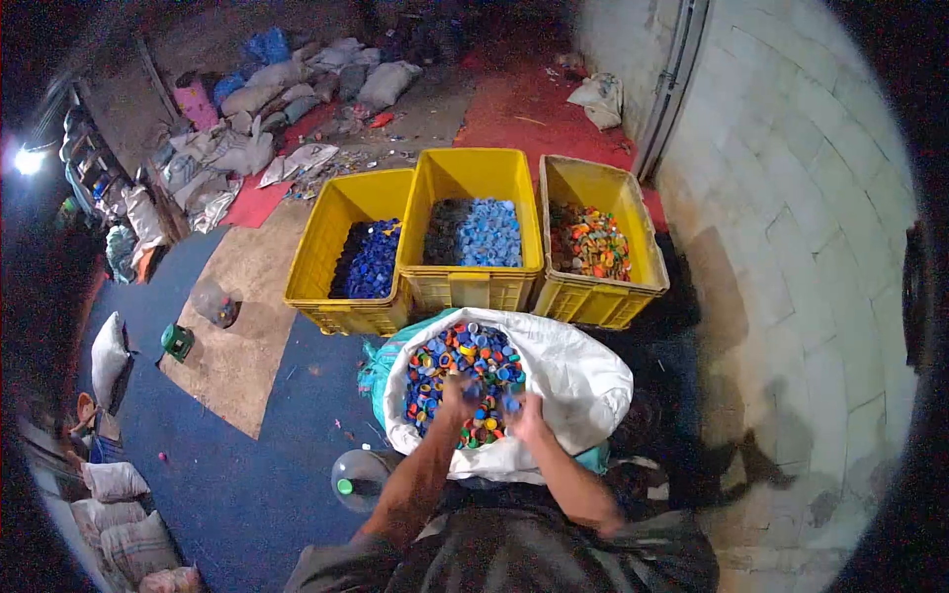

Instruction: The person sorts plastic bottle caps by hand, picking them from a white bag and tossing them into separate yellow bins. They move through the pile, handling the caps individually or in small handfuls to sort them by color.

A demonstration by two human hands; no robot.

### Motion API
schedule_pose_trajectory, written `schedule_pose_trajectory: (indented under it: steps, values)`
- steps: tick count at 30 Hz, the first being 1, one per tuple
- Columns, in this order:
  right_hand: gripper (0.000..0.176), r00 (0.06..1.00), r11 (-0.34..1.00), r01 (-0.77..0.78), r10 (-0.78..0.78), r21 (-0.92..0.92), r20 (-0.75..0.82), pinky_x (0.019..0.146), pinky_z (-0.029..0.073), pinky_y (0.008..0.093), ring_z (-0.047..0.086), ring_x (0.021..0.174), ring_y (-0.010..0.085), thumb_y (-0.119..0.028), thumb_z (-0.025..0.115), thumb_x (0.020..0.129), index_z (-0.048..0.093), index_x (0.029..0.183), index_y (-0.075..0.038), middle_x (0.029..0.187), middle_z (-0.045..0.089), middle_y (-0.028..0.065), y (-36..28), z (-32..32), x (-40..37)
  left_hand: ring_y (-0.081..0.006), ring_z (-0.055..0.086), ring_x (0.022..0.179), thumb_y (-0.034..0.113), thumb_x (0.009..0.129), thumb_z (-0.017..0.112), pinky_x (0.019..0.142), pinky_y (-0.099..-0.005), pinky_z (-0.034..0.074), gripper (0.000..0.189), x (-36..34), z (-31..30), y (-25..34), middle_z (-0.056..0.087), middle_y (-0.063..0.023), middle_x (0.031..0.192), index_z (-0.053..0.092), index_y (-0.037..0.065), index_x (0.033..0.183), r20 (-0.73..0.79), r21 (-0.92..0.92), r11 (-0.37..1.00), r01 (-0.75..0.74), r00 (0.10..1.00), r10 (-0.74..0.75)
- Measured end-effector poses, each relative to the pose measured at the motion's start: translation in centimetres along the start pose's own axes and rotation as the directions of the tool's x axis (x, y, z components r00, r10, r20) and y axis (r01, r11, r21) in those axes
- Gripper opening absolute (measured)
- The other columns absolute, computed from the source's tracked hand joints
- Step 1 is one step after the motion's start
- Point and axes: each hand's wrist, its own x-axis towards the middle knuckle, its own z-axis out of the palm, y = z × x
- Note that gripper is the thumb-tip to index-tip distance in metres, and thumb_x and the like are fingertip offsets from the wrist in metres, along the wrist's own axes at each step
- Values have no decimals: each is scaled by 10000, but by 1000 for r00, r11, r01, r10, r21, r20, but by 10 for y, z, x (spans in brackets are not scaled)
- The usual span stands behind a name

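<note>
A white woven sack (583,371) stands open in front of me, filled with mixed bottle caps (465,346) in blue, red, orange, yellow, green and white. Both my hands are over the heap. My left hand (456,397), slightly blurred, has its fingers curled around blue caps at the heap's middle. Near the sack's right rim, my right hand (528,419) is closed on a blue cap (511,404). Beyond the sack stand three yellow crates: the left crate (346,316) holds dark blue caps, the middle crate (470,289) light blue ones, the right crate (593,304) orange and mixed ones.
A teal sack (374,371) shows around the white sack's left side. On the floor lie a large clear bottle (358,479) with a green cap, a green container (177,341) and a clear bag (214,303). Filled sacks (252,99) pile up at the back left. A block wall (801,247) runs along the right.
</note>
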Motion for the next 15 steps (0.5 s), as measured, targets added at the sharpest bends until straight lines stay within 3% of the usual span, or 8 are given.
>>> schedule_pose_trajectory:
  steps: [1,3,5,6,7,9,11,15]
  values:
    - [215,995,995,88,-86,40,-57,603,502,425,550,567,270,-215,444,804,508,665,-64,600,526,79,-16,47,-13,-228,555,683,351,849,446,626,-359,477,280,10,23,14,560,-70,751,536,86,844,41,-25,998,-51,998,52]
    - [360,924,966,151,-213,210,317,717,496,405,560,601,261,-252,380,876,495,582,-79,576,539,102,-53,119,-39,-186,515,646,352,822,532,595,-333,469,251,-3,112,61,502,-25,683,524,110,754,89,-52,993,-102,990,106]
    - [394,767,954,161,-283,253,576,811,515,444,619,752,335,-283,410,854,584,678,23,784,639,196,-94,159,-5,-180,481,637,290,802,595,684,-313,491,256,7,157,105,434,-21,612,497,88,679,288,-149,978,-147,940,185]
    - [299,765,948,188,-306,258,566,854,494,447,601,830,343,-208,444,817,584,703,29,826,633,206,-106,174,-8,-186,454,622,282,842,540,715,-346,494,275,-43,211,121,393,-27,574,486,46,710,196,-182,976,-121,968,157]
    - [206,763,941,215,-330,263,556,897,472,450,582,909,352,-133,478,780,584,727,35,868,626,215,-118,189,-11,-239,504,716,314,838,533,776,-377,476,305,-13,206,139,477,-82,699,508,13,791,580,-239,970,-32,797,169]
    - [139,739,915,328,-403,235,539,976,416,454,516,1060,350,-48,505,747,569,825,48,1002,580,222,-132,206,-13,-277,549,808,314,851,515,827,-398,467,336,-10,193,152,546,-119,764,519,-21,880,732,-276,961,-22,643,225]
    - [236,744,899,397,-434,187,507,1025,364,458,431,1170,339,-33,496,754,521,972,53,1149,496,215,-130,196,-12,-243,537,800,253,884,493,807,-379,485,276,-27,188,158,517,-83,643,498,-23,896,388,-254,946,-203,874,292]
    - [500,846,930,368,-339,10,410,1057,314,454,365,1252,361,-49,507,808,345,1273,36,1311,366,193,-105,108,6,-239,578,871,225,889,486,884,-391,457,189,-22,89,131,589,-78,721,523,41,913,128,-168,939,-299,938,321]
